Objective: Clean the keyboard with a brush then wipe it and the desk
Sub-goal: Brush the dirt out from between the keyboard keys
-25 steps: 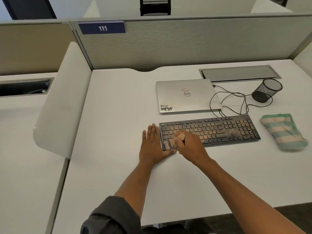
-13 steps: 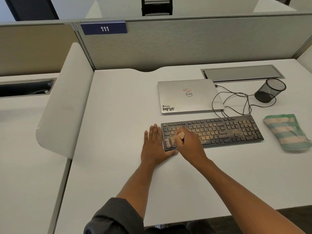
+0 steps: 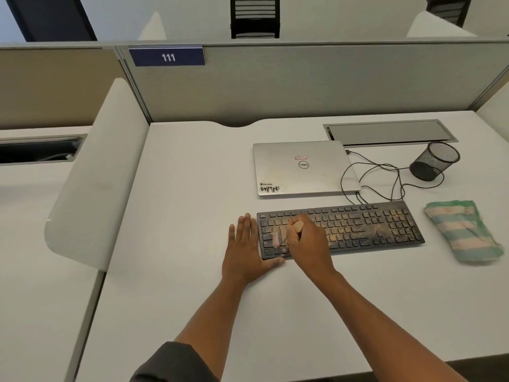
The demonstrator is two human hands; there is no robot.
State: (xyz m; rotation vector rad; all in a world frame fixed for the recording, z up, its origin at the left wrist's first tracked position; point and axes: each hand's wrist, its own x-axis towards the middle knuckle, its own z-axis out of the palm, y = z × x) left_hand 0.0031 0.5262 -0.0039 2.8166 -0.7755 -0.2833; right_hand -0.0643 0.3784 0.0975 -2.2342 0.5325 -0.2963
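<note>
Keyboard [image 3: 341,230] lies on the white worktop [image 3: 192,188], dirty with tan dust, most of it on the keys to the right of the right grip [image 3: 308,241]. That grip is curled tight round a brush [image 3: 283,234]; the pale handle end pokes out the top and the blurry bristles sit on the keys at the left end. The left grip [image 3: 248,249] lies flat with straight fingers, holding nothing, pressed on the worktop against the keyboard's left edge, thumb at the near corner. What could go wrong? Hard sweeps could fling dust onto the worktop or onto the laptop [image 3: 303,168] just behind the right grip, so there is more to wipe. If the left grip lifts off, the keyboard may slide or turn. A long sweep to the right could tug the black cable [image 3: 385,175], which loops behind the keyboard toward the mesh cup [image 3: 433,161], and the cup might tip. Pushing down too hard may pop a key. The striped cloth [image 3: 464,230] waits far right of both grips, untouched. Words to read: a blue sign [image 3: 167,57] on the wall behind says "111". The laptop lid has a round "DELL" logo, seen upside down, and a sticker that looks like "WMN". A small red sticker is too small to read.
</note>
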